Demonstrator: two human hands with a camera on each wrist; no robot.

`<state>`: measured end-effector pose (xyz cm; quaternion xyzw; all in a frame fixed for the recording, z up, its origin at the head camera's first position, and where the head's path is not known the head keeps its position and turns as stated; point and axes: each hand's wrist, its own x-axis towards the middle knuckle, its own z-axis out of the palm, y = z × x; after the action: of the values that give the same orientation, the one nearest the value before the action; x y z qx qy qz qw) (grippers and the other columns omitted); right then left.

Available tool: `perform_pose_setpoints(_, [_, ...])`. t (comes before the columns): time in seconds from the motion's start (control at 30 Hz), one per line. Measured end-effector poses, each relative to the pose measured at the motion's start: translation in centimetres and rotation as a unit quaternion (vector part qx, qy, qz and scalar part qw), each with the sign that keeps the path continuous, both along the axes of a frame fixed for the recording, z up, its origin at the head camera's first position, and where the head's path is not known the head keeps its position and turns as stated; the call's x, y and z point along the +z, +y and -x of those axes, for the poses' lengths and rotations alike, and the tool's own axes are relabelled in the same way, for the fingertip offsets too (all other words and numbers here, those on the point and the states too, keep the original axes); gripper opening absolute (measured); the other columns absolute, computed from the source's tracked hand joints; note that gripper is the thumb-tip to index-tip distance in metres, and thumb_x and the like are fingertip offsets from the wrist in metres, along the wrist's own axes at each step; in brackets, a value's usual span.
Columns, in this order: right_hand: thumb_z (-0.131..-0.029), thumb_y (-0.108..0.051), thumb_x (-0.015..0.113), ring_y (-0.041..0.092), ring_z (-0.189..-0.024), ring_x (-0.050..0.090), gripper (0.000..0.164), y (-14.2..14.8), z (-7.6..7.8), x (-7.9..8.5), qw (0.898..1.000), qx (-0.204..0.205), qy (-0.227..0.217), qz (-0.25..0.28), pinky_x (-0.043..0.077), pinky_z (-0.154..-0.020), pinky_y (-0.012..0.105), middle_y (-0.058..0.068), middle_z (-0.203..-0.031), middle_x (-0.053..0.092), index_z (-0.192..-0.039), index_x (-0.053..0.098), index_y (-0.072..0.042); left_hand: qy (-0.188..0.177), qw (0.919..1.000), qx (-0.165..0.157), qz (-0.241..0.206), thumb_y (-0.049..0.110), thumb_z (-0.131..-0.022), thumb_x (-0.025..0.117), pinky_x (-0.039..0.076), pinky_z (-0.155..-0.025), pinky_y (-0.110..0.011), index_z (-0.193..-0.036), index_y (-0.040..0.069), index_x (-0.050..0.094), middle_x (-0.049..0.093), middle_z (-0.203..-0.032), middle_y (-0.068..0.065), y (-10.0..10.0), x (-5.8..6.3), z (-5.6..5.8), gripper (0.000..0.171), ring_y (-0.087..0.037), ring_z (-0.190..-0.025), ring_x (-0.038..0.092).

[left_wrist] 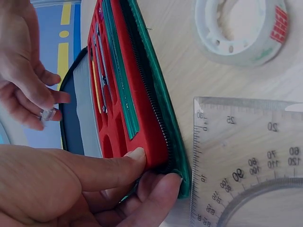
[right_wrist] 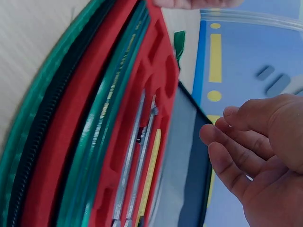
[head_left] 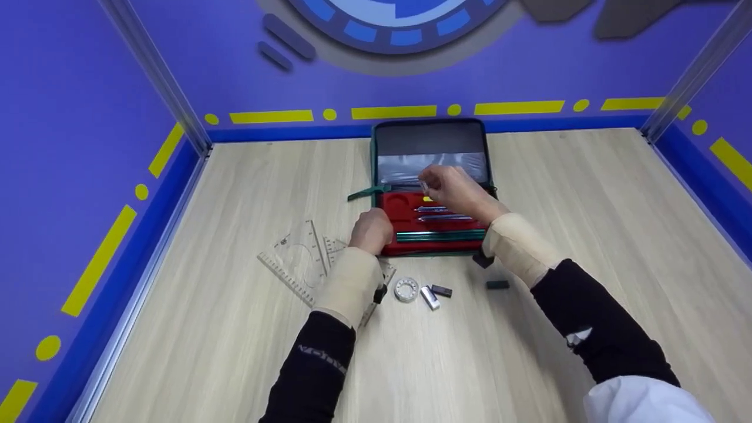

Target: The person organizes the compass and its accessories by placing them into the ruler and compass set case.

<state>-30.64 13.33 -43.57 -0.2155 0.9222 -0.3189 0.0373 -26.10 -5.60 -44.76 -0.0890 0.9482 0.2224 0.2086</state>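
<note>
A green zip case (head_left: 373, 164) lies unfolded, with a red moulded tray (head_left: 405, 226) in its near half. My left hand (head_left: 372, 231) pinches the tray's left corner, its thumb (left_wrist: 113, 168) on the red surface and fingers at the green edge. Over the tray's far side my right hand (head_left: 461, 191) pinches a small clear piece (left_wrist: 47, 115), too small to identify. Metal compass-like tools (right_wrist: 137, 156), a yellow stick (right_wrist: 150, 172) and long green bars (head_left: 440, 236) lie in the tray slots. At the tray's left end, round and oblong recesses show.
Clear set squares (head_left: 294, 267) lie left of the case, partly under my left forearm. In front of the case are a tape roll (head_left: 406, 289), a silver block (head_left: 430, 298), a dark block (head_left: 442, 291) and a dark green block (head_left: 497, 285). Walls enclose the table.
</note>
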Motion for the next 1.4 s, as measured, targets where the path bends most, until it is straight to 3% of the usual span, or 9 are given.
perform_pose_setpoints(0.27, [-0.099,-0.002,0.067,0.028,-0.098,0.067,0.023,-0.4,1.7,-2.0,0.999,-0.008,-0.026,-0.018,0.055,-0.095,0.046,0.015,-0.111,0.071,-0.122,0.068,0.002,-0.007,1.0,0.003,0.0,-0.001,-0.092,0.067,0.034,-0.052,-0.028,-0.071,0.008,0.058,0.051,-0.076,-0.006,0.0,0.2,0.0,0.024,-0.018,-0.064,0.04])
perform_pose_setpoints(0.53, [-0.097,-0.003,0.071,0.024,-0.091,0.066,0.015,-0.6,2.8,-3.2,0.998,0.002,-0.033,-0.055,0.056,-0.091,0.046,0.011,-0.101,0.074,-0.111,0.075,-0.003,0.012,0.9999,-0.003,0.008,-0.001,-0.089,0.069,0.039,-0.055,-0.029,-0.08,0.005,0.066,0.061,-0.09,-0.01,0.1,0.3,-0.2,0.011,-0.02,-0.071,0.046])
perform_pose_setpoints(1.0, [-0.094,0.0,0.07,0.023,-0.085,0.062,0.013,-1.1,3.8,-3.2,0.996,0.027,-0.049,-0.063,0.053,-0.082,0.042,0.011,-0.096,0.073,-0.105,0.076,-0.001,-0.005,0.9999,0.006,-0.01,0.0,-0.09,0.068,0.034,-0.052,-0.028,-0.071,0.009,0.059,0.051,-0.077,-0.006,-0.1,0.0,0.2,0.023,-0.018,-0.065,0.042])
perform_pose_setpoints(1.4, [-0.096,-0.001,0.07,0.026,-0.094,0.065,0.024,-1.4,3.6,-2.8,0.994,0.017,-0.064,-0.082,0.055,-0.09,0.047,0.018,-0.111,0.074,-0.119,0.074,0.003,0.015,0.9999,-0.003,0.002,-0.002,-0.09,0.068,0.038,-0.055,-0.03,-0.082,0.006,0.067,0.062,-0.091,-0.01,-0.1,0.1,-0.1,0.011,-0.02,-0.071,0.047])
